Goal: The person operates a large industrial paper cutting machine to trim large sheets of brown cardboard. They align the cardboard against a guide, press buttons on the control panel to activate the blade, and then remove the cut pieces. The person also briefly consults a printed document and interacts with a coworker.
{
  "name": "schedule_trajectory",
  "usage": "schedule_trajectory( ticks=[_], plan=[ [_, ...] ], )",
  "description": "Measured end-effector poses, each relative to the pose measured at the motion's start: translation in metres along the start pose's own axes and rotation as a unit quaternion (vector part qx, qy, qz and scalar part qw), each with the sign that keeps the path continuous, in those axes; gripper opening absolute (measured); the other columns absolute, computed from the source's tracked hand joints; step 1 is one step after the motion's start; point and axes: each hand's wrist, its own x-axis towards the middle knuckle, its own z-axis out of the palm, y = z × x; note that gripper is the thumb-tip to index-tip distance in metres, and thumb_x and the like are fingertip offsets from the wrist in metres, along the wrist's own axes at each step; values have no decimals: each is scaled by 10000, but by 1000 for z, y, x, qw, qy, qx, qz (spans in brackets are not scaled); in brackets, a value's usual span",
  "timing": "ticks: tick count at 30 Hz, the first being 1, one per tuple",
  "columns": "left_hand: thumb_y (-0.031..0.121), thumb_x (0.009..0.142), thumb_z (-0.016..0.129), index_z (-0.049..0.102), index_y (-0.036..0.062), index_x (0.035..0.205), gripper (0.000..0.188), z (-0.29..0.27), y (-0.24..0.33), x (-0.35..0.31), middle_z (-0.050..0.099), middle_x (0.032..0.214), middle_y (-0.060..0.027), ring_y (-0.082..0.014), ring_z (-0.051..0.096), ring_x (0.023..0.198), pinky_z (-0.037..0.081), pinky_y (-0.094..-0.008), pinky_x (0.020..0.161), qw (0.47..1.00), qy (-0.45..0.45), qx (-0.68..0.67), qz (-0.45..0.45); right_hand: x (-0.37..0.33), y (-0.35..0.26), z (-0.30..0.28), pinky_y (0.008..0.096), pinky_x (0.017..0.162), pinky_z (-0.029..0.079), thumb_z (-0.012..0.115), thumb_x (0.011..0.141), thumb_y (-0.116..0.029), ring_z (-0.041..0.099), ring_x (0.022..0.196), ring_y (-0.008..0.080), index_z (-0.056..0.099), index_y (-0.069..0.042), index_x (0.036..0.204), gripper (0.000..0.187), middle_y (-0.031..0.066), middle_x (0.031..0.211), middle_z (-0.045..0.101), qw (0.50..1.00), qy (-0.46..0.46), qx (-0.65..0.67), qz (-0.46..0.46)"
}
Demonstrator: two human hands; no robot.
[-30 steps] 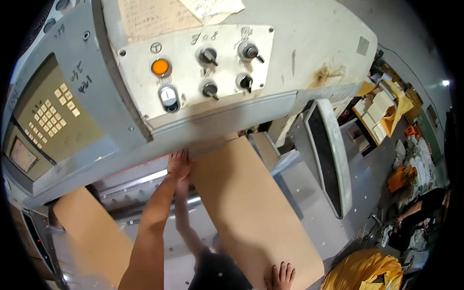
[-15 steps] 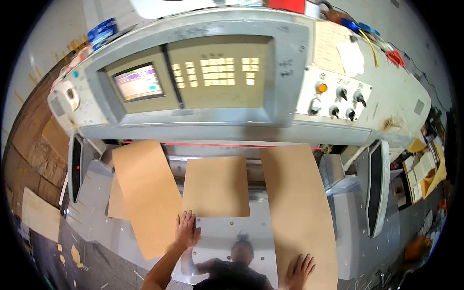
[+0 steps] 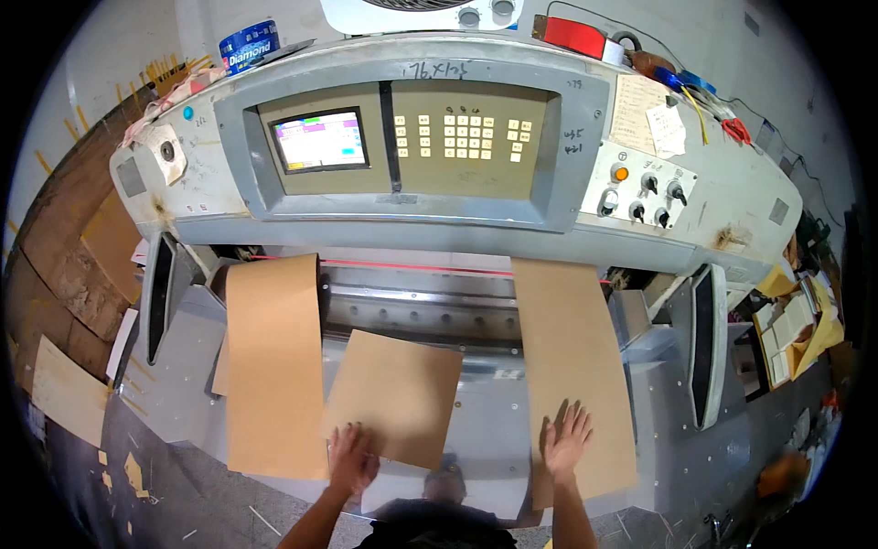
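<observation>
My left hand [image 3: 354, 460] rests on the lower left corner of a squarish brown cardboard sheet [image 3: 395, 393]. Its fingers lie flat on the sheet, slightly apart. That sheet is turned askew on the grey metal table [image 3: 489, 430]. My right hand [image 3: 568, 442] lies palm down, fingers spread, on the near half of a long brown sheet [image 3: 572, 339] at the right. To the left lies another long brown sheet [image 3: 276, 375], its far end close to the machine. A smaller brown piece [image 3: 220, 368] peeks out beneath that sheet's left edge.
Behind the table stands a grey machine with a lit screen [image 3: 318, 140], a keypad [image 3: 468, 137] and a knob panel [image 3: 640, 188]. Upright dark-faced posts flank the table, one left [image 3: 160, 297] and one right [image 3: 706, 348]. A red line [image 3: 421, 266] runs across under the machine.
The squarish sheet has come nearer and turned askew, with my left hand at its corner. The left long sheet now lies straighter. My right hand sits farther up its sheet.
</observation>
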Motion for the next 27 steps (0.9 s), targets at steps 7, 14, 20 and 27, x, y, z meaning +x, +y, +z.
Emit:
schedule_trajectory(
  ticks=[7,14,20,27],
  plan=[
    [380,902,677,599,166,1435,580,49,66,-34,432,1562,-237,-461,357,1461,215,-627,1225,998,-48,10,43,-91,9,-28,642,1234,78,473,1025,-501,195,1541,476,375,-66,1588,718,262,1660,276,995,-85,-43,38],
    [319,885,678,598,100,1420,584,28,79,-41,443,1537,-252,-457,332,1473,184,-651,1222,998,-62,21,23,-59,-3,-2,636,1240,47,435,1042,-502,178,1547,472,391,-96,1590,683,245,1661,288,998,-23,-6,51],
    [296,893,660,561,39,1432,605,36,86,-25,413,1564,-268,-463,318,1485,167,-644,1232,996,-64,-18,56,-23,-4,20,618,1255,32,390,1049,-538,144,1568,435,361,-136,1609,690,194,1689,250,997,-31,-33,68],
    [276,894,664,545,0,1426,612,47,97,-21,416,1565,-272,-467,314,1487,166,-622,1240,996,-75,-44,34,0,-3,32,639,1247,29,393,1047,-535,126,1570,441,320,-147,1625,701,196,1699,215,995,-37,-49,79]
  ],
)
